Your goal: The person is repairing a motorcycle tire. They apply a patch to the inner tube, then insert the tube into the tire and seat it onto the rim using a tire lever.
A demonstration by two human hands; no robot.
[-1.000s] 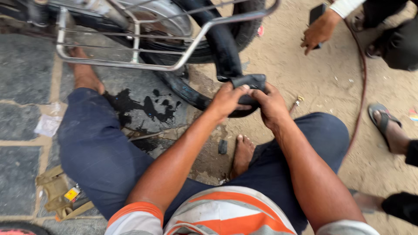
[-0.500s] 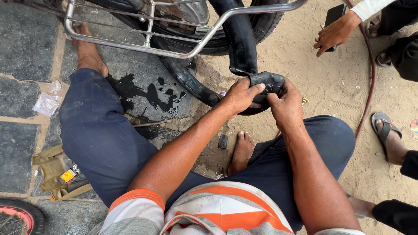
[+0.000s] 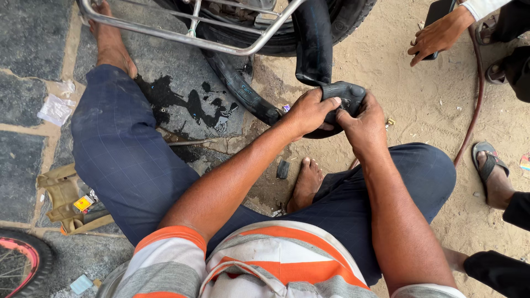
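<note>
At 9 o'clock a crumpled scrap of plastic [image 3: 55,109] lies on the dark paving stones [image 3: 25,44], and below it, near 8 o'clock, a tan pouch [image 3: 66,198] rests beside the person's blue trouser leg [image 3: 127,160]. A dark wet stain [image 3: 182,102] spreads on the stone above the knee. At 12 o'clock a metal rack [image 3: 182,36] crosses in front of a tyre [image 3: 353,14]. The black inner tube [image 3: 314,49] hangs down from there to just above centre. The left hand [image 3: 308,113] has its fingers clenched around the tube's folded end, and the right hand [image 3: 364,124], touching it, pinches the same fold. At 2 o'clock another person's hand [image 3: 439,36] holds a dark phone [image 3: 439,11]. A reddish hose [image 3: 477,88] curves over the sand to a sandalled foot [image 3: 491,171] at 3 o'clock.
</note>
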